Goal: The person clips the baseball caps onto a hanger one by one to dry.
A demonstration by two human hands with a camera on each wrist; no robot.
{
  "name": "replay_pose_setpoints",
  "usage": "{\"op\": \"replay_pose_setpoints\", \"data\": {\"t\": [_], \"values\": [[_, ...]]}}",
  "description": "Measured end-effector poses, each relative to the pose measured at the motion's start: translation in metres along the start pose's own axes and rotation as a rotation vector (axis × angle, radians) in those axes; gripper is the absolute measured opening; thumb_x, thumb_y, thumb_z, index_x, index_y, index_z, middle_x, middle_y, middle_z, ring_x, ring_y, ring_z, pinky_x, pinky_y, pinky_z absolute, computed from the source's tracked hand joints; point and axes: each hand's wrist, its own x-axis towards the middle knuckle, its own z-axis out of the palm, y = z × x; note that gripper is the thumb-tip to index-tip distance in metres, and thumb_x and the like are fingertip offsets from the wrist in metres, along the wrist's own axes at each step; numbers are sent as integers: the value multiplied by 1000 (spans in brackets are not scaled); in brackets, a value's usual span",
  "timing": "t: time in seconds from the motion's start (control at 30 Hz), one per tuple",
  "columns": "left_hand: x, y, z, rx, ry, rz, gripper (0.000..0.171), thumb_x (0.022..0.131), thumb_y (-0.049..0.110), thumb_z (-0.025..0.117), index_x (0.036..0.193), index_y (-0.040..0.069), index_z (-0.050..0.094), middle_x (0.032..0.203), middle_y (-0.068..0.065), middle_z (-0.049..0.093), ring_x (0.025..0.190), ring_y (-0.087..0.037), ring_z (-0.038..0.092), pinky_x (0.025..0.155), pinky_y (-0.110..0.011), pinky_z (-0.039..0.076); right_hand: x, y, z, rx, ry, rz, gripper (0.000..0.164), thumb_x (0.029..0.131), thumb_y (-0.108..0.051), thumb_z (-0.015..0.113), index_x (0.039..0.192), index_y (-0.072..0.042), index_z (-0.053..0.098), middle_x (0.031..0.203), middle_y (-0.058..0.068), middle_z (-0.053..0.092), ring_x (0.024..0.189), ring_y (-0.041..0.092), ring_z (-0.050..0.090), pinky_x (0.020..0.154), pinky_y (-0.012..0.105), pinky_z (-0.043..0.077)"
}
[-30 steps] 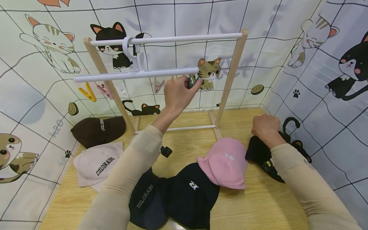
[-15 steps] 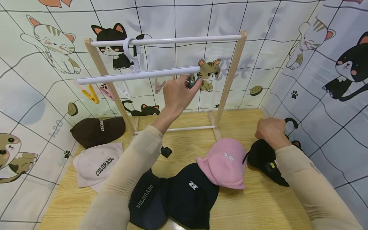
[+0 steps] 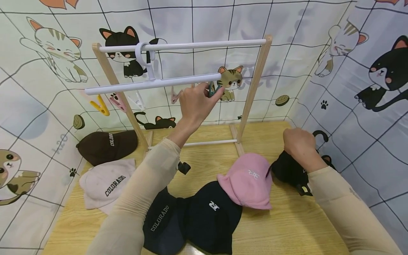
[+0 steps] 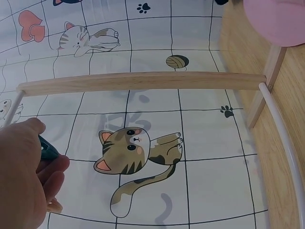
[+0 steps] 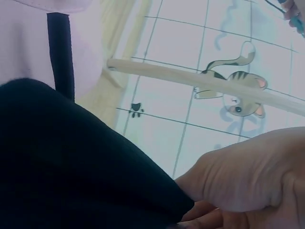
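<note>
In the head view, my left hand [image 3: 196, 106] is at the right end of a white hanger [image 3: 153, 83], pinching a teal clothespin [image 3: 211, 89] just under the bar. That teal clothespin [image 4: 47, 150] shows between thumb and fingers in the left wrist view. My right hand [image 3: 299, 145] grips a black cap [image 3: 285, 168] at the table's right side, just above the wood. Up close in the right wrist view, the dark cap [image 5: 71, 162] fills the lower left, its edge between thumb and fingers. The right fingertips are mostly hidden in the head view.
A wood-and-white rack [image 3: 259, 78] bears the hanger, with yellow [image 3: 100, 105], pink and white clothespins. On the table lie a pink cap [image 3: 250, 180], a black cap [image 3: 211, 216], a dark Colorado cap [image 3: 160, 223], a pale cap [image 3: 106, 182] and a brown cap [image 3: 108, 147].
My right hand has shifted slightly right and up with the black cap, which has turned and changed its tilt. The left hand stays at the teal clothespin.
</note>
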Motion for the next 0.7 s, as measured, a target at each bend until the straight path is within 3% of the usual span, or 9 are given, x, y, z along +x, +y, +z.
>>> {"op": "replay_pose_setpoints", "data": {"t": [0.2,0.33,0.43,0.57,0.7], "values": [[-1,-1,3,45,29,49,50,104,46,81,75,8,66,60,-7,67,54,-15,40,58,-26,20,-10,-2,-4,30,215,-35,35,99,6,61,68,-6,51,59,11,45,55,25,41,50,40,36],[-1,-2,3,84,23,64,46,104,47,80,81,8,73,63,-6,65,53,-16,41,55,-25,21,-15,-3,-9,71,278,-40,32,100,3,61,70,-3,53,60,12,44,54,27,41,49,41,34],[-2,-3,2,90,6,53,41,105,48,79,91,9,80,68,-6,68,55,-18,47,55,-25,23,-19,-4,-12,86,322,-49,38,104,-1,59,67,-6,50,59,7,38,53,25,37,49,39,31],[-3,-4,0,82,-16,37,46,105,48,79,83,7,79,68,-7,69,57,-22,55,55,-26,25,-26,-2,-18,82,372,-88,44,108,-9,61,66,-6,49,56,6,37,49,26,40,45,37,32],[-4,-5,-3,52,-32,29,53,105,45,79,70,7,70,65,-9,69,57,-25,57,56,-27,25,-31,-1,-28,123,383,-125,41,111,-14,62,73,-2,54,59,11,46,52,30,48,47,40,36]]}}
